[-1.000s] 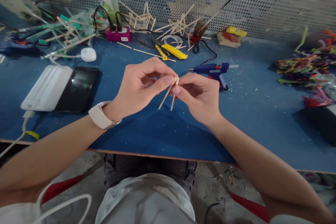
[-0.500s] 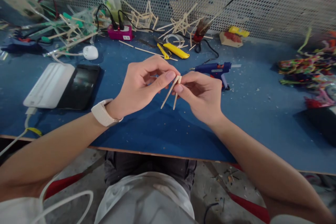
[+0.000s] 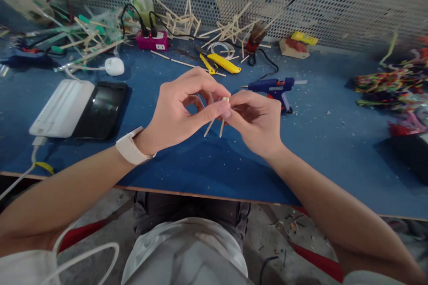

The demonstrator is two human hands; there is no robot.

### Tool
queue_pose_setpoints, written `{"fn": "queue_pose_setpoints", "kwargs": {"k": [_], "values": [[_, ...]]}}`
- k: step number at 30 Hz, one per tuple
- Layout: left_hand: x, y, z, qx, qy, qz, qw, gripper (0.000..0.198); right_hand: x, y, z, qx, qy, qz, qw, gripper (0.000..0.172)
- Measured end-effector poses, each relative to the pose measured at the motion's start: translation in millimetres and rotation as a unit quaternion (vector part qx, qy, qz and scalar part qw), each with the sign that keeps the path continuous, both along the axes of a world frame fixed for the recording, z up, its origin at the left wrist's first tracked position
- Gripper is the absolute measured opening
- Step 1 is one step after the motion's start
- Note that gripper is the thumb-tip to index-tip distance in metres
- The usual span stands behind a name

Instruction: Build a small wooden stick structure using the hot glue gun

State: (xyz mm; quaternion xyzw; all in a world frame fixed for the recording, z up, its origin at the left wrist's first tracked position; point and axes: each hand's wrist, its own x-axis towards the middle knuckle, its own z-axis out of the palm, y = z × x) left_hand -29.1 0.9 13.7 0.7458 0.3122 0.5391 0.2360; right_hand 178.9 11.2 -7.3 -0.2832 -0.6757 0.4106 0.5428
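Note:
Thin wooden sticks (image 3: pixel 222 128), meeting near the top in a narrow V, are pinched above the table in both hands. My left hand (image 3: pixel 187 109) closes thumb and forefinger over the upper joined end from the left. From the right, my right hand (image 3: pixel 257 118) pinches the same end, its thumb tip touching the left thumb. The two lower ends stick out below the fingers. Most of the joint is covered by my fingertips. Behind the right hand a blue glue gun (image 3: pixel 272 87) lies on the table.
Beyond my hands lie a yellow utility knife (image 3: pixel 224 63) and a pink power strip (image 3: pixel 152 41). Stick frames (image 3: pixel 182 22) stand along the mesh wall. At left are a white power bank (image 3: pixel 63 109) and a black phone (image 3: pixel 102 111); colourful yarn (image 3: pixel 391 84) is at right.
My left thumb has moved down and right over the sticks, covering more of their upper part and meeting the right thumb. The right hand has hardly moved.

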Motion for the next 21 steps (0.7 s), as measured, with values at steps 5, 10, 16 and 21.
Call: {"fn": "queue_pose_setpoints", "kwargs": {"k": [5,10,16,21], "values": [[0.5,-0.2,0.9,-0.003,-0.011,-0.009,1.0,0.024,0.1,0.6,0.0,0.011,0.007,0.01,1.0,0.026],[1.7,-1.4,2.2,-0.007,-0.018,-0.013,1.0,0.027,0.8,0.7,-0.3,0.01,-0.001,0.005,1.0,0.027],[2.4,-3.2,4.4,-0.003,-0.009,-0.003,1.0,0.029,0.8,-0.6,1.5,0.011,0.002,0.006,1.0,0.028],[1.7,-3.6,5.0,0.003,0.003,0.008,1.0,0.032,-0.1,-0.8,1.1,0.011,0.004,0.009,1.0,0.025]]}}
